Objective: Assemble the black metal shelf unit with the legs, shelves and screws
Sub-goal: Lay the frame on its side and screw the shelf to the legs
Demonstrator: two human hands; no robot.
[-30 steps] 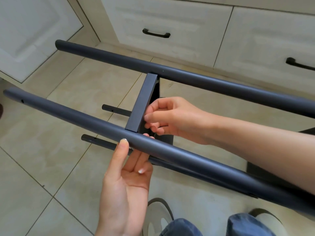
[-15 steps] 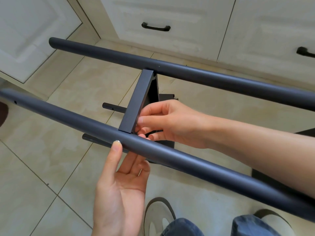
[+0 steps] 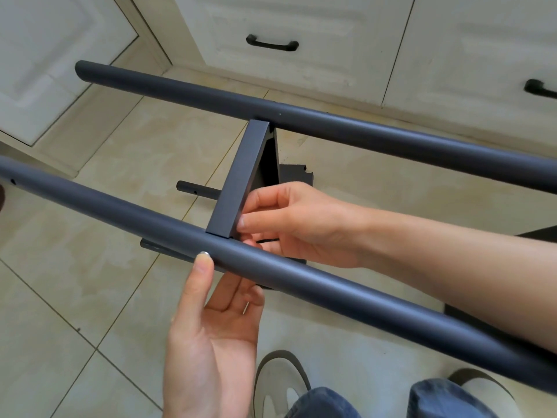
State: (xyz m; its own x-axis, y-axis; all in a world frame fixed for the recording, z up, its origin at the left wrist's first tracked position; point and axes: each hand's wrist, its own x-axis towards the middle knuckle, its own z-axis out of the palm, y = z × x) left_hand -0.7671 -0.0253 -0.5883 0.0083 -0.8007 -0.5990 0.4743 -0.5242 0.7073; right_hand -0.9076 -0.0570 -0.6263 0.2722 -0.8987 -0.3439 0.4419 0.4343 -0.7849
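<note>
Two long dark tube legs lie across the view, the near leg (image 3: 301,279) and the far leg (image 3: 331,125). A black shelf (image 3: 238,179) stands on edge between them, its end meeting the near leg. My left hand (image 3: 211,336) grips the near leg from below, thumb on top and fingers curled under the tube. My right hand (image 3: 289,221) pinches the shelf's edge right at that joint. Whether a screw is in its fingers stays hidden. Two more legs (image 3: 196,190) lie lower down, near the floor.
White cabinet drawers with black handles (image 3: 271,45) run along the back, and a cabinet door (image 3: 45,70) stands at the left. Beige floor tiles (image 3: 75,267) lie underneath. My shoes (image 3: 280,384) and jeans show at the bottom edge.
The frame has shifted slightly left and down in view. My right hand has slid along the shelf edge toward the near leg; my left hand keeps its grip.
</note>
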